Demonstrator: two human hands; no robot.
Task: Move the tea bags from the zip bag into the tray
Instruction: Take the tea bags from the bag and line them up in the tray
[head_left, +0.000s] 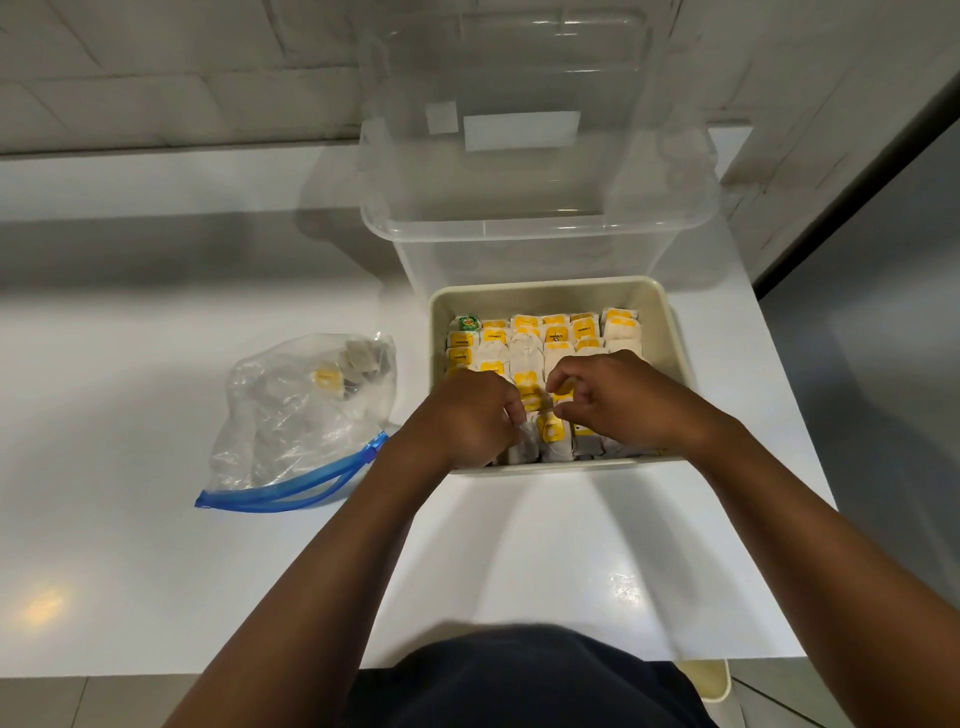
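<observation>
Step in hand: tea bags are being settled into the near rows of the cream rectangular plastic tray (670, 332), judged from both hands being inside it.
Left hand: the left hand (462, 421) is held knuckles up over the near left part of the tray, fingers curled down among the bags; whether a bag is actually pinched cannot be told.
Right hand: the right hand (618, 397) is curled, and its thumb and forefinger appear to be pinched on a yellow-tagged white paper tea bag (563, 392) in the middle of the tray.
Tea bags in tray: the far rows are packed upright and tight; the near row looks looser, with bags leaning.
Zip bag: the clear plastic zip bag with the blue seal (306, 415) lies on the white table (130, 545) to the left of the tray, apart from it, with a few tea bags left inside (358, 364) near its far end.
Clear bin: a transparent plastic storage box (535, 171) stands just behind the tray.
Doing it well: each bag is best stood upright with the tag on top, and pressed against its neighbour so that the row is closed up.
Care needed: strings could be snagged between bags, and thin paper could be torn if it is forced into a tight gap.
Left to do: the bags in the zip bag are not yet moved.
</observation>
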